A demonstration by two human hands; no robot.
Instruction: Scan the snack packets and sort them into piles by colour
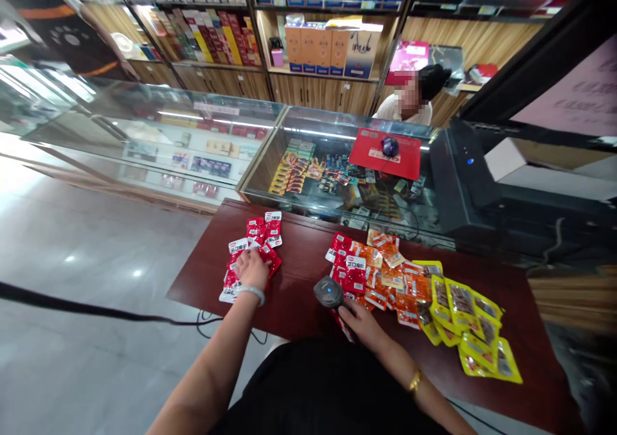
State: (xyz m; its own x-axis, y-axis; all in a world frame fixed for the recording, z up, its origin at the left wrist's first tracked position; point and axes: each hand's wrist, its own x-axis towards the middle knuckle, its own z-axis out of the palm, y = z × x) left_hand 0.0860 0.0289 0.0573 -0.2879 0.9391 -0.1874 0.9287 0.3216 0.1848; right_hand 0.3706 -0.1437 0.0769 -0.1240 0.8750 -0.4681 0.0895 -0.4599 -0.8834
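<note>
Glossy plastic and glass against wood grain.
At lower centre, the red packets (355,273) are shiny, crinkled film, like the orange packets (417,287) and yellow packets (460,300) at lower right; the barcode scanner (329,293) is smooth, hard plastic. The table (299,274) beneath has a smooth, lightly reflective wood-look finish. Mid-frame, the display counter (318,119) is clear, reflective glass. Cabinet doors (332,94) at top centre show striped wood grain; lower left, the floor (110,351) gleams smoothly.
</note>
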